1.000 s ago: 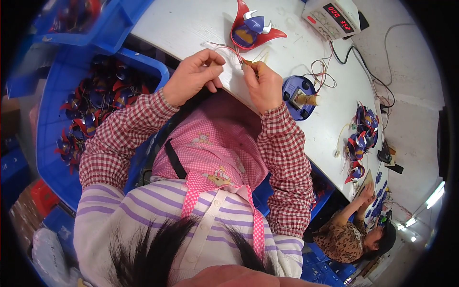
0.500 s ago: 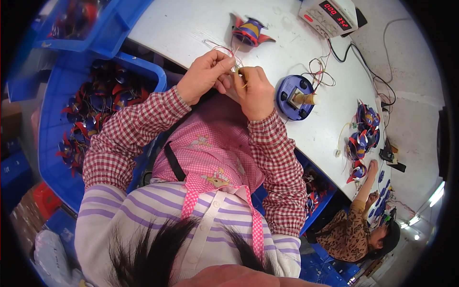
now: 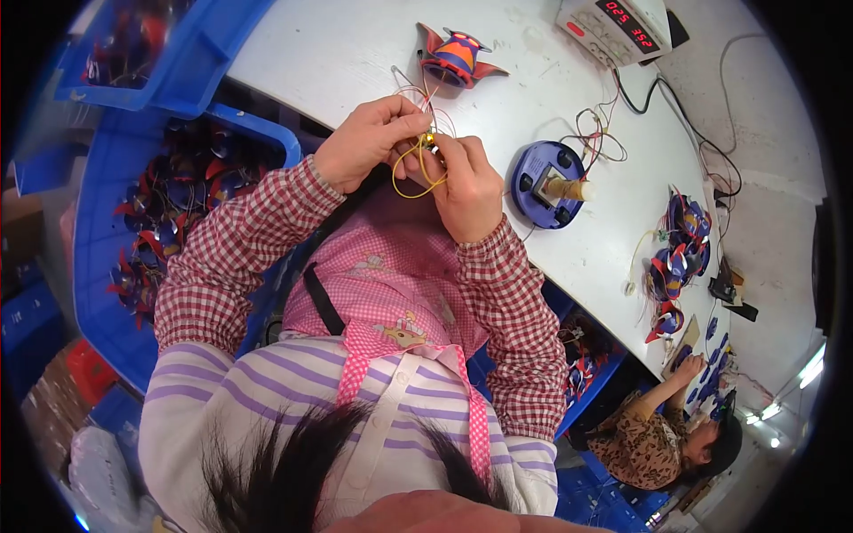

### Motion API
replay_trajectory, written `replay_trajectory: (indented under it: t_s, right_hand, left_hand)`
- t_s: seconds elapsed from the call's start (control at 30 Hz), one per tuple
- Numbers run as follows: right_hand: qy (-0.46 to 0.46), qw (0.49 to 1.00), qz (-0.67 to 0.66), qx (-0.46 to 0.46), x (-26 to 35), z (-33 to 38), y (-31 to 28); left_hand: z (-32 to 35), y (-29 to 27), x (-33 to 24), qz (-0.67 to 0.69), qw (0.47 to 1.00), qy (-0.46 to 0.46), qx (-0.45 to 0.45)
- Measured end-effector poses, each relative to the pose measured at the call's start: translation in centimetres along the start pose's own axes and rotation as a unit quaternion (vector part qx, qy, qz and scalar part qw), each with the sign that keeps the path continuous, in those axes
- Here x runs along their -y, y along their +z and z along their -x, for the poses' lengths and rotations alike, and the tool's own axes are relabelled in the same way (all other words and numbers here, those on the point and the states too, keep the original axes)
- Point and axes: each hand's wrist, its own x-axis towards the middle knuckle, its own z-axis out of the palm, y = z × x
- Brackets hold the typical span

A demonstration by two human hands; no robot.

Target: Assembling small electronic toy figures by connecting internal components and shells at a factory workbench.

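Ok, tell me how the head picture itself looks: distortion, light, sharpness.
Head view: strong fisheye, the white table edge bows and black corners ring the frame; even overhead light, glare at lower right; both hands and the yellow wire are fairly sharp, the hair at the bottom blurred.

Your left hand (image 3: 369,142) and right hand (image 3: 466,186) meet at the near edge of the bench (image 3: 338,53), pinching a small brass part (image 3: 430,139) with a yellow wire (image 3: 410,173) looping below. A blue round fixture (image 3: 544,186) sits just right of your right hand; a red-and-blue toy piece (image 3: 458,55) lies beyond.
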Motion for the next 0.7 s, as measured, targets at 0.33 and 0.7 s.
replay_trajectory:
  t_s: [0.33,0.7]
  right_hand:
    - [0.067,0.996,0.022,0.058,-0.5,0.7,-0.9]
    - [0.437,0.706,-0.549,0.097,2.2,2.2,-5.3]
  left_hand:
    - [4.0,-0.6,-0.1,-0.008,0.997,0.046,-0.061]
    - [6.1,-2.2,0.2,0.063,0.994,-0.002,-0.09]
